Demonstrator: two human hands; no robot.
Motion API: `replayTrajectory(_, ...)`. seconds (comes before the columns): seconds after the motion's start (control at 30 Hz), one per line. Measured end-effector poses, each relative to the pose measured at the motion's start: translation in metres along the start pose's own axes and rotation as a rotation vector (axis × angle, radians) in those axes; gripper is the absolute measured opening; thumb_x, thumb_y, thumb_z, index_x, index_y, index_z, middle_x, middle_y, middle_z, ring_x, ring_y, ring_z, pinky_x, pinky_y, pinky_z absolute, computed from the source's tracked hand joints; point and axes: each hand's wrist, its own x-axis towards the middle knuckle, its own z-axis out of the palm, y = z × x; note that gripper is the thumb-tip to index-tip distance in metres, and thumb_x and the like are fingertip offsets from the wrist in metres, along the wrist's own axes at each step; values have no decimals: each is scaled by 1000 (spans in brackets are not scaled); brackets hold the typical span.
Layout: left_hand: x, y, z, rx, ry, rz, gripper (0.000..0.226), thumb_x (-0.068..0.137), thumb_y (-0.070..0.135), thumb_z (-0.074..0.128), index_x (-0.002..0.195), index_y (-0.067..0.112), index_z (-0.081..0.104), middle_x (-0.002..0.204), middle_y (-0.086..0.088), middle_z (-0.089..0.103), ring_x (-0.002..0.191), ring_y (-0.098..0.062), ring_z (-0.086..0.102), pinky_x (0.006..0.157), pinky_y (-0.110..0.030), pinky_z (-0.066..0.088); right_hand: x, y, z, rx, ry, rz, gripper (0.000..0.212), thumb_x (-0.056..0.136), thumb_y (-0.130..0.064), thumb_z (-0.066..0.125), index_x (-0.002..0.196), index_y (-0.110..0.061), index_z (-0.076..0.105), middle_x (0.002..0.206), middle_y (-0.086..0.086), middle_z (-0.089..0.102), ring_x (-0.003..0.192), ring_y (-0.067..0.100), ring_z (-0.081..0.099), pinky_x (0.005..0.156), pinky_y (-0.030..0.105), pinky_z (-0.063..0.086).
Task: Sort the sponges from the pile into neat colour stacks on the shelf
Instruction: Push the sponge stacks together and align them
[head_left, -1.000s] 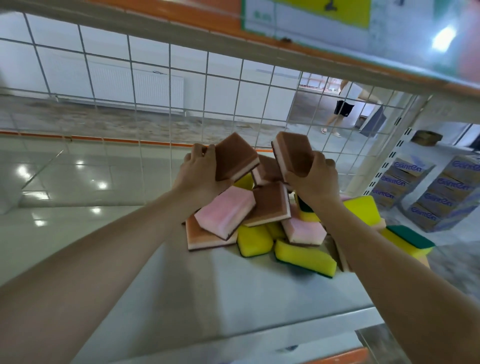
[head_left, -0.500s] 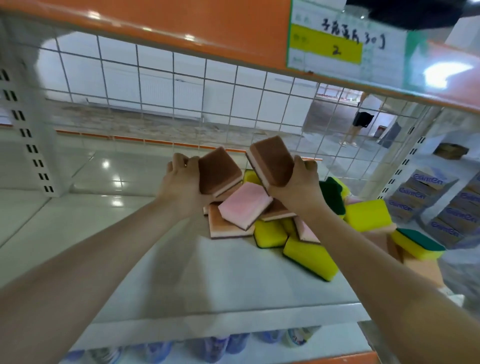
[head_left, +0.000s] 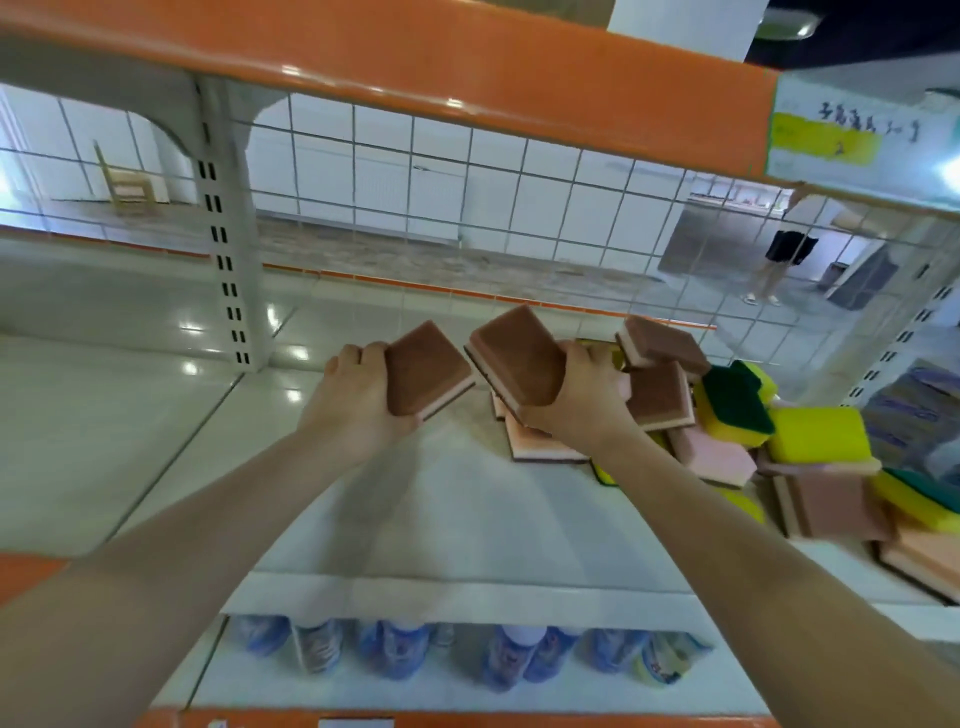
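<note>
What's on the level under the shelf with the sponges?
Under the shelf, a row of bottles with mostly blue labels shows. Only their upper parts are visible; the shelf's front edge hides anything farther back.

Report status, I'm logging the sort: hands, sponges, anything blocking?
Left hand grips one brown sponge, right hand another. Both held above shelf. Mixed pile still unsorted at right. Shelf ahead unobstructed.
</note>
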Motion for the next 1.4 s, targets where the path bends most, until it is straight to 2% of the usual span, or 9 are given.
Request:
replayTrajectory(0.03, -4, -7, -4, 3, -3, 0, 80, 67, 32, 78, 132, 8, 38, 125, -16, 43, 117, -34, 41, 94, -41, 39, -3, -7, 3, -9, -6, -4, 82, 62, -36, 80, 131, -12, 43, 128, 14, 40, 116, 29, 42, 78, 23, 20)
replayTrajectory(0.13, -16, -26, -16, 19, -11, -8, 79, 68, 33, 78, 132, 8, 37, 126, -15, 42, 118, -34, 40, 94, -41, 39, -14, -29, 13, 76, -48, -24, 84, 62, -29, 80, 133, -11, 40, 130, 15, 38, 121, 29, 37, 96, 29, 29)
replayTrajectory(0.2, -24, -39, -26, 32, -10, -20, 79, 69, 33, 77, 132, 8, 37, 126, -15, 42, 118, -34, 40, 94, -42, 38, -22, -46, 19, 100, -81, -33, 83, 62, -28, 79, 134, -12, 39, 131, 14, 38, 123, 29, 35, 100, 35, 35)
replayTrajectory(0.33, -44, -67, -47, 55, -3, -37, 78, 70, 33, 76, 133, 9, 36, 128, -15, 41, 119, -34, 38, 96, -41, 36, -36, -78, 30, 91, -125, -56, 79, 61, -31, 79, 129, -11, 44, 123, 11, 51, 113, 30, 46, 90, 36, 43)
replayTrajectory(0.43, -60, -89, -61, 73, -15, -52, 81, 71, 33, 75, 136, 11, 33, 129, -14, 40, 119, -34, 39, 95, -40, 37, -50, -100, 39, 106, -152, -73, 79, 60, -32, 80, 128, -12, 45, 121, 9, 52, 112, 27, 49, 91, 39, 45)
replayTrajectory(0.6, -88, -124, -79, 99, -35, -104, 81, 70, 36, 75, 136, 11, 34, 125, -13, 42, 115, -32, 40, 92, -37, 37, -71, -131, 58, 90, -157, -138, 74, 61, -36, 80, 125, -12, 49, 119, 7, 55, 107, 25, 52, 82, 28, 40)
replayTrajectory(0.73, -111, -152, -91, 112, -42, -142, 81, 71, 39, 74, 136, 10, 35, 124, -15, 42, 114, -33, 42, 95, -37, 35, -85, -157, 74, 166, -218, -174, 76, 63, -32, 80, 127, -10, 45, 121, 9, 52, 109, 26, 49, 91, 37, 43)
replayTrajectory(1.07, -150, -201, -122, 182, -18, -348, 83, 70, 39, 76, 136, 11, 34, 125, -14, 40, 115, -34, 42, 92, -40, 39, -86, -214, 105, 227, -339, -310, 80, 66, -30, 78, 133, -13, 38, 124, 7, 43, 113, 23, 41, 88, 31, 38)
replayTrajectory(1.4, -153, -234, -149, 213, 34, -491, 78, 70, 38, 74, 134, 12, 37, 120, -12, 44, 112, -31, 46, 89, -37, 43, -58, -262, 126, 228, -433, -484, 77, 67, -31, 78, 132, -13, 40, 121, 7, 46, 112, 23, 44, 94, 37, 43)
